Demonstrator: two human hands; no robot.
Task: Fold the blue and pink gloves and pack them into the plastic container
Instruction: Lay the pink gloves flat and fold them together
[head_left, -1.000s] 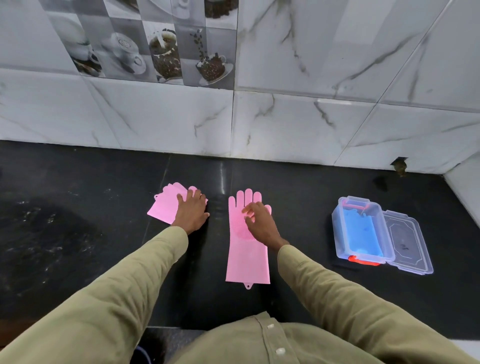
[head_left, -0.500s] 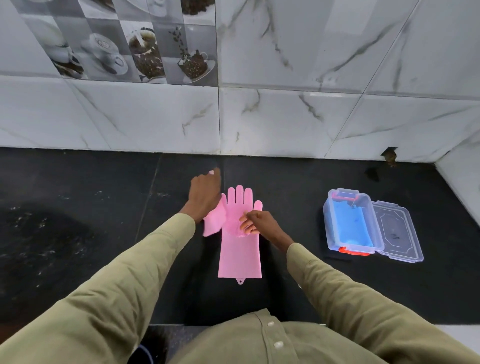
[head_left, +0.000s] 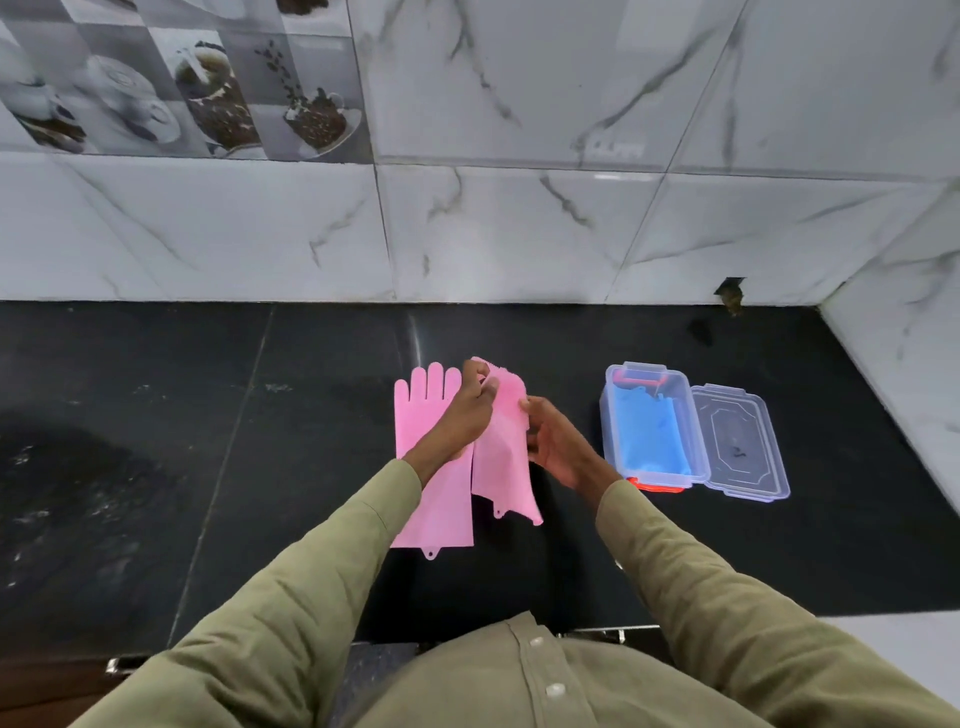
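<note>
Now, L to R: black stone surface (head_left: 156, 415) w/ marble-look tiled wall (head_left: 519, 234) behind; coffee-cup picture tiles (head_left: 182, 78) upper left. First pink glove (head_left: 423, 467) lies flat on the surface, fingers toward the wall, cuff w/ small tab toward the person. Left hand (head_left: 467, 415) reaches over that glove, grip closed, pinching the top edge of the second pink glove (head_left: 501, 447), which is lifted off the surface & hangs w/ cuff down, overlapping the flat glove's right edge. Right hand (head_left: 556, 447) just beside it, grip closed on that glove's right edge, approx mid-height. Both sleeves olive-green.

Further right, apart from the hands: clear plastic container (head_left: 647, 426), open, red clips at near & far ends. Blue gloves (head_left: 649, 436) sit inside it, folded; can't tell exact count. Clear lid (head_left: 743, 441) lies flat on the surface, touching the container's right side. Wall corner on far right, w/ a small dark hole (head_left: 730, 293) low in the tiles.
</note>
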